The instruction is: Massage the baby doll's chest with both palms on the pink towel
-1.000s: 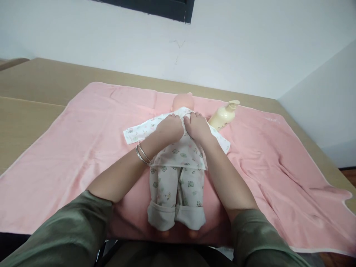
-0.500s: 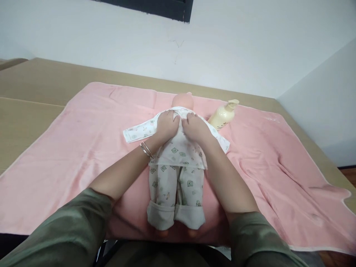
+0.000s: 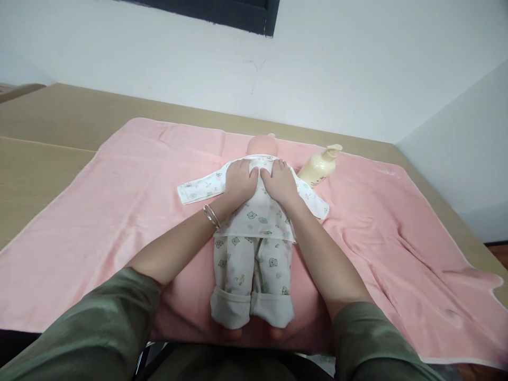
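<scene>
One doll (image 3: 262, 145), white printed clothes (image 3: 257, 217)

I counted a single doll (image 3: 262, 145) on a single pink blanket (image 3: 130, 211). The doll wore one printed top (image 3: 260, 214), with two long sleeves (image 3: 200, 188), and one pair of trousers (image 3: 238, 264), whose two legs ended in two turned-up cuffs (image 3: 230, 307); two small feet (image 3: 232, 334) peeped out below. Pump bottles numbered one (image 3: 316, 170). Two hands were there, one left hand (image 3: 241, 182) and one right hand (image 3: 280, 182), with two bangles (image 3: 211, 216), both on the same wrist, and two green sleeves (image 3: 115, 317). I saw two walls (image 3: 159, 63) and one dark panel (image 3: 222, 9).
</scene>
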A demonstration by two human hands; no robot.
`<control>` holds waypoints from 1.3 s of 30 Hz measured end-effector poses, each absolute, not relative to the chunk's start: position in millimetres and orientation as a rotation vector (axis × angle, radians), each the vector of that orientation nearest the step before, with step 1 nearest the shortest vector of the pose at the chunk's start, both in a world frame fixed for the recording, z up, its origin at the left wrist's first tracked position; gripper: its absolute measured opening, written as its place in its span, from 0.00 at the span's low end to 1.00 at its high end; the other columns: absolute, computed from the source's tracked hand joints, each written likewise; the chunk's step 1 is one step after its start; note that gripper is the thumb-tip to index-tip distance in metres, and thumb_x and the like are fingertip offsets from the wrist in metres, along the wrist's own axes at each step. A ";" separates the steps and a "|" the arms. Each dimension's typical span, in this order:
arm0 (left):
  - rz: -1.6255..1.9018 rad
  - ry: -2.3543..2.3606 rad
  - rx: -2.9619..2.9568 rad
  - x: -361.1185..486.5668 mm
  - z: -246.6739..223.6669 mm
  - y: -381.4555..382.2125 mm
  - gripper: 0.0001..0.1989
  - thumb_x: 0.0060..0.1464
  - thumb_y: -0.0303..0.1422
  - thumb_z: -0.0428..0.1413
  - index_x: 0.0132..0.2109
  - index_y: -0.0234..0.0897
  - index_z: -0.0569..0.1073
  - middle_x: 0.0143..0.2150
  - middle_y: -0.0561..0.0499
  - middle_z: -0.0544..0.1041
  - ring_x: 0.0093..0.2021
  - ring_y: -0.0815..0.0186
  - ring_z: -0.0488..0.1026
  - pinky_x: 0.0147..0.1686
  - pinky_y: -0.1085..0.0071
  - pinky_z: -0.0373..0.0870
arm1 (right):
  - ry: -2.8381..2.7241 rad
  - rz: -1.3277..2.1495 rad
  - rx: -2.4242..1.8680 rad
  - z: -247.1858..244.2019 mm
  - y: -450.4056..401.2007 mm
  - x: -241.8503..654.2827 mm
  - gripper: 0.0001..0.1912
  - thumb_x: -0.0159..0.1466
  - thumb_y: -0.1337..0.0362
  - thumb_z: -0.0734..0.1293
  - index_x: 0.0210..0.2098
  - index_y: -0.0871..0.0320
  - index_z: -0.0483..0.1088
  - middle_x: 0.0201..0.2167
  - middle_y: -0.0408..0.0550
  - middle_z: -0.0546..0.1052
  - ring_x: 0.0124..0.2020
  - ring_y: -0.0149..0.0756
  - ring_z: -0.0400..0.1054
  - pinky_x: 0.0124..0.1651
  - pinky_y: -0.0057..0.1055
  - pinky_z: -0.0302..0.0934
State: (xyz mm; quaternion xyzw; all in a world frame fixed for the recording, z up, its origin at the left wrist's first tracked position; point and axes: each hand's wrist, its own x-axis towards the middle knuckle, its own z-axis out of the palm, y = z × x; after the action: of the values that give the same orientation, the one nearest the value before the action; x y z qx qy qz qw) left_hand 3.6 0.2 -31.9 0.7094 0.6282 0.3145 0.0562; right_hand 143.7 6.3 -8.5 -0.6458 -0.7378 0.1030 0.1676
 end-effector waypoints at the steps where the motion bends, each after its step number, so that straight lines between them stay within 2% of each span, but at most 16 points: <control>1: 0.941 1.901 2.172 3.3 -29.6 -0.6 0.23 0.70 0.34 0.41 0.57 0.27 0.75 0.57 0.33 0.80 0.59 0.47 0.75 0.63 0.51 0.69 | -2.102 0.289 -1.832 -8.4 6.4 144.2 0.40 0.73 0.51 0.53 0.71 0.81 0.56 0.74 0.74 0.60 0.77 0.61 0.52 0.78 0.52 0.44; 5: 0.798 1.911 2.292 5.6 -17.2 -10.5 0.24 0.70 0.31 0.39 0.57 0.26 0.75 0.57 0.33 0.80 0.59 0.47 0.75 0.64 0.50 0.69 | -2.127 0.338 -1.793 -6.6 9.0 148.9 0.38 0.73 0.52 0.54 0.70 0.79 0.59 0.73 0.74 0.62 0.76 0.60 0.55 0.78 0.50 0.45; 9: 0.629 1.899 2.430 15.5 -10.1 -28.7 0.26 0.69 0.28 0.41 0.65 0.16 0.69 0.66 0.27 0.74 0.69 0.45 0.69 0.70 0.51 0.63 | -2.161 0.403 -1.777 -2.3 11.8 154.4 0.38 0.73 0.51 0.54 0.70 0.76 0.60 0.74 0.72 0.61 0.77 0.58 0.53 0.78 0.50 0.46; 12: 0.568 1.844 2.516 19.7 -7.1 -35.4 0.26 0.66 0.24 0.42 0.66 0.14 0.67 0.68 0.26 0.71 0.72 0.45 0.66 0.73 0.51 0.59 | -2.206 0.362 -1.813 6.1 6.0 152.6 0.35 0.74 0.53 0.52 0.69 0.77 0.60 0.74 0.73 0.61 0.76 0.59 0.54 0.77 0.51 0.47; 17: 0.580 1.773 2.411 5.2 2.5 -18.0 0.21 0.67 0.25 0.40 0.53 0.23 0.76 0.57 0.30 0.79 0.61 0.48 0.75 0.67 0.53 0.68 | -2.448 0.175 -1.861 29.1 -28.5 136.2 0.32 0.75 0.61 0.49 0.68 0.80 0.60 0.71 0.79 0.64 0.72 0.66 0.58 0.72 0.58 0.53; 20: 0.572 1.761 2.318 -5.1 3.8 -5.1 0.20 0.68 0.28 0.40 0.50 0.27 0.76 0.52 0.32 0.81 0.54 0.49 0.77 0.59 0.53 0.74 | -2.739 -0.010 -1.713 36.9 -46.9 127.0 0.30 0.74 0.69 0.47 0.66 0.85 0.61 0.69 0.84 0.63 0.73 0.69 0.57 0.72 0.59 0.51; 23: 0.617 1.778 2.368 -4.2 -0.1 -5.5 0.20 0.68 0.28 0.40 0.49 0.27 0.76 0.52 0.32 0.80 0.55 0.49 0.76 0.60 0.52 0.72 | -2.731 -0.039 -1.686 33.3 -43.8 126.9 0.29 0.72 0.72 0.47 0.65 0.84 0.62 0.68 0.82 0.65 0.72 0.67 0.59 0.72 0.59 0.51; 26: 0.646 1.848 2.440 7.1 -4.8 -19.2 0.23 0.69 0.28 0.39 0.58 0.20 0.73 0.60 0.28 0.77 0.63 0.46 0.72 0.68 0.50 0.65 | -2.514 0.137 -1.674 23.4 -21.0 138.5 0.28 0.73 0.68 0.49 0.63 0.77 0.66 0.65 0.76 0.71 0.68 0.60 0.64 0.70 0.55 0.56; 29: 0.638 1.867 2.433 20.0 -9.8 -35.1 0.27 0.69 0.28 0.41 0.67 0.14 0.65 0.68 0.24 0.70 0.71 0.44 0.66 0.72 0.49 0.59 | -2.277 0.384 -1.706 15.7 1.5 155.0 0.27 0.74 0.61 0.49 0.59 0.70 0.70 0.62 0.69 0.75 0.63 0.54 0.68 0.67 0.49 0.60; 32: 0.653 1.795 2.466 26.5 -15.7 -41.5 0.29 0.67 0.27 0.43 0.69 0.12 0.62 0.72 0.21 0.65 0.76 0.43 0.59 0.74 0.47 0.55 | -2.166 0.512 -1.719 13.1 9.2 164.1 0.28 0.75 0.56 0.49 0.55 0.64 0.73 0.59 0.65 0.78 0.60 0.51 0.71 0.65 0.45 0.63; 36: 0.752 1.715 2.483 18.8 -17.7 -29.3 0.26 0.65 0.26 0.42 0.65 0.18 0.68 0.67 0.23 0.71 0.72 0.43 0.65 0.71 0.41 0.60 | -2.230 0.317 -1.787 13.5 -1.3 155.6 0.29 0.75 0.58 0.50 0.61 0.73 0.69 0.64 0.72 0.73 0.66 0.57 0.66 0.69 0.49 0.58; 39: 0.779 1.698 2.391 4.1 -12.7 -11.9 0.21 0.63 0.26 0.43 0.55 0.25 0.74 0.60 0.29 0.78 0.64 0.46 0.73 0.67 0.46 0.67 | -2.284 0.183 -1.843 14.6 -18.6 140.8 0.32 0.75 0.59 0.51 0.67 0.80 0.62 0.69 0.77 0.67 0.71 0.63 0.60 0.73 0.54 0.52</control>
State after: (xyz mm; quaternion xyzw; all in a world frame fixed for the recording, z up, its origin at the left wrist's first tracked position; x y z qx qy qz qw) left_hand 4.1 -11.9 -12.7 0.7869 0.5588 0.2563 0.0538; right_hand 140.8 -18.6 14.6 -0.6236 -0.7728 0.0621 0.1002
